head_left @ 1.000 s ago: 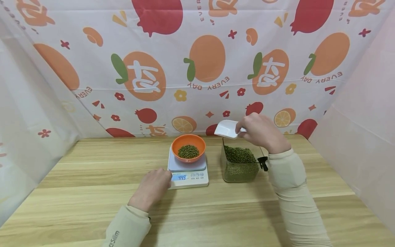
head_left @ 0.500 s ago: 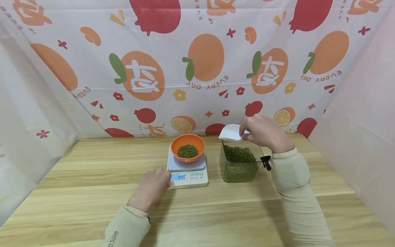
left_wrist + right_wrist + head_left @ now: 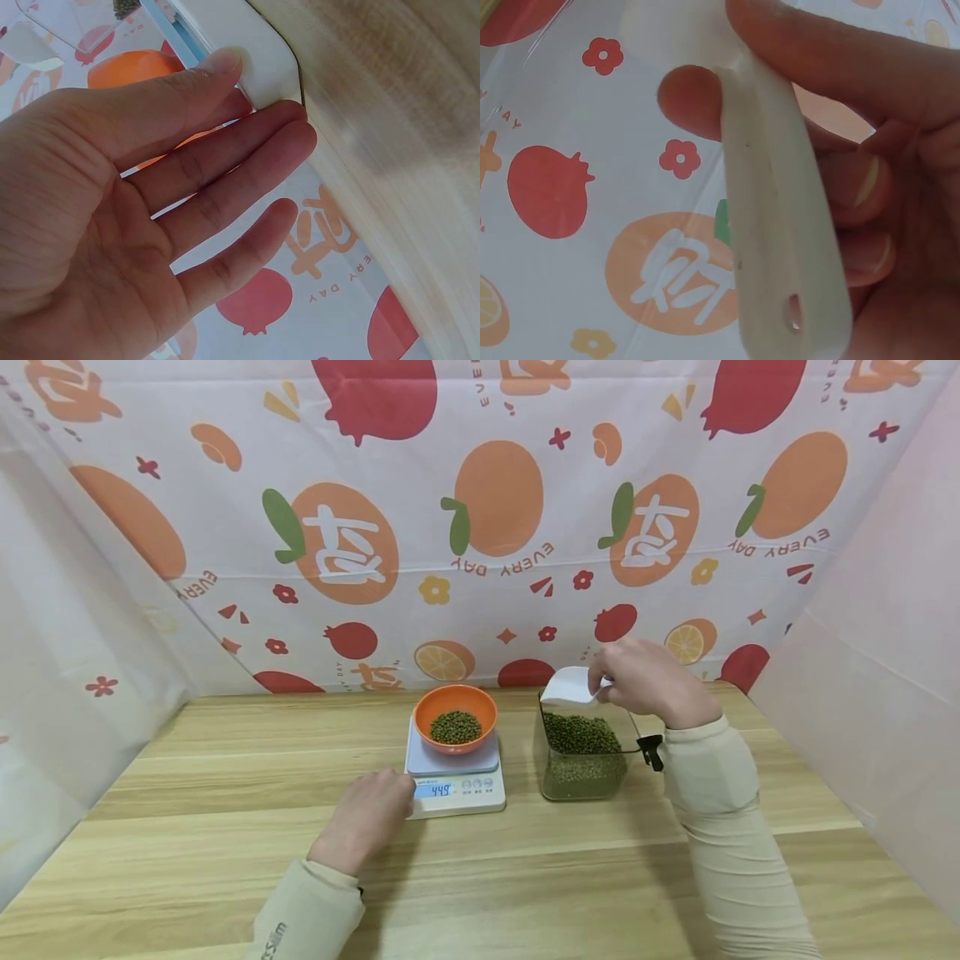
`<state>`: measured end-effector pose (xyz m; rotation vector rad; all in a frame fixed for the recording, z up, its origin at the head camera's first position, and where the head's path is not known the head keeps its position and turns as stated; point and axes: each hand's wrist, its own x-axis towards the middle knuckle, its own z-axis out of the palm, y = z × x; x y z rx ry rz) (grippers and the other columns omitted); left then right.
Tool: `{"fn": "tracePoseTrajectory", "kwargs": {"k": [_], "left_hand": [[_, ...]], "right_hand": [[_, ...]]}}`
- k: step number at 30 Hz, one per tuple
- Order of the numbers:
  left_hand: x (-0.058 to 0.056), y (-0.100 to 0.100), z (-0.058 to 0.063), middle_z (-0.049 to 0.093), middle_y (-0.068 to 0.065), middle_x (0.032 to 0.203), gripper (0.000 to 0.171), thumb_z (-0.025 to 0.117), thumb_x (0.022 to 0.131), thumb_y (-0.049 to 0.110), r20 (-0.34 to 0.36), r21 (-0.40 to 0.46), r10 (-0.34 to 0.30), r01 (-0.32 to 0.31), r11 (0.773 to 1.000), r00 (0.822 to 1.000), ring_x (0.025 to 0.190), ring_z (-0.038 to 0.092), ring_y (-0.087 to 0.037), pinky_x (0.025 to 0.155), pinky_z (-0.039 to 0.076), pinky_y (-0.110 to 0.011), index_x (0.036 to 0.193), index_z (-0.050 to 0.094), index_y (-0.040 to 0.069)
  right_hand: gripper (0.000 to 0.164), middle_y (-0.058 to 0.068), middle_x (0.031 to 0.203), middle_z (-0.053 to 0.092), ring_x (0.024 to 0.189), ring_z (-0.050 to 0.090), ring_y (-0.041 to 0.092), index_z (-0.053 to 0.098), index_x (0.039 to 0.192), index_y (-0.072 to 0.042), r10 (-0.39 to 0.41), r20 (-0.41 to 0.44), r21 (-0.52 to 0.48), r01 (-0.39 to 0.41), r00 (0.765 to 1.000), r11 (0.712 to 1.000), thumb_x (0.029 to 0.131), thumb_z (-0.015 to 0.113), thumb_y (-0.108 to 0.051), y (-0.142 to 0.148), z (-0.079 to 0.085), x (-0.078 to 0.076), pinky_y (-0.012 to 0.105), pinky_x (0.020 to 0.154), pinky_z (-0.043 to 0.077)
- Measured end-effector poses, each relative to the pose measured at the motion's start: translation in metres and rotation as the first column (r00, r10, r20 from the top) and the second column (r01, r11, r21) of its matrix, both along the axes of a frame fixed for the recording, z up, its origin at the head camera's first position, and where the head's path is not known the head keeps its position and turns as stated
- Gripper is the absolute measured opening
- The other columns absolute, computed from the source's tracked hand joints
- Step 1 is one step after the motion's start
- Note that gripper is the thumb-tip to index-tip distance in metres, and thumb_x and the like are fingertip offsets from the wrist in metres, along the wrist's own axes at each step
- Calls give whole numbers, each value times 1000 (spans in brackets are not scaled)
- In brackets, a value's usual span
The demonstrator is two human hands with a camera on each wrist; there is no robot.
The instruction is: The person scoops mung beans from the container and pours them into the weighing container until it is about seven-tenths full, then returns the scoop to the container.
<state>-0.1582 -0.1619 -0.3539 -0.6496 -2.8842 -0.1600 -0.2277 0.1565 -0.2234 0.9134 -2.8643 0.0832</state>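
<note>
In the head view, my right hand (image 3: 647,681) pinches the handle of a white scoop (image 3: 567,687) above a clear bin (image 3: 585,781) part filled with small green beans (image 3: 581,735), likely mung beans. The right wrist view shows the scoop's handle (image 3: 784,225) between thumb and fingers. My left hand (image 3: 369,814) rests at the left front corner of a white digital kitchen scale (image 3: 468,806). Up close, its thumb (image 3: 221,64) lies on the scale's edge, with the other fingers fairly straight beside the corner. An orange bowl (image 3: 441,700) holding some of the same beans sits on the scale.
The scale's display (image 3: 435,791) reads 44.9. A black clip (image 3: 651,752) sticks out at the bin's right side. Behind the wooden table (image 3: 225,793) hangs a fruit-print curtain (image 3: 420,527), with pale sheets at both sides.
My right hand has shifted a little right and down with the scoop, bringing it lower over the bin. The left hand, bowl and display reading stay the same.
</note>
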Motion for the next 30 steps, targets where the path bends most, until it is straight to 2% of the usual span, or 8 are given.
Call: {"fn": "tracePoseTrajectory", "kwargs": {"k": [7,12,16,30], "left_hand": [[0,0,-1,42,-1,52,17,62,66,-5,-20,17,-11,11,1000,1000,48,36,-15,43,36,-31,59,53,7],[0,0,0,43,-1,52,13,63,68,-4,-8,14,-6,6,1000,1000,48,37,-15,43,37,-30,61,56,4],[0,-1,-1,42,-1,52,16,62,68,-4,-3,14,-1,1,1000,1000,48,36,-15,43,36,-30,59,54,6],[0,-1,0,45,-2,53,10,64,68,-3,7,1,2,-2,1000,1000,49,37,-15,44,37,-30,64,58,4]], "right_hand": [[11,2,82,64,71,51,16,71,74,-15,-28,81,23,26,996,999,70,70,-5,2,-2,1,35,61,46],[13,2,88,63,74,52,17,70,73,-18,-44,109,47,39,993,998,70,70,-5,3,-3,1,36,63,46],[14,3,92,63,76,52,18,69,70,-18,-45,128,66,37,991,997,68,72,-5,3,-3,0,38,66,46],[14,1,84,62,76,51,21,67,68,-19,-93,183,113,73,979,991,68,69,-5,5,0,0,40,66,45]]}}
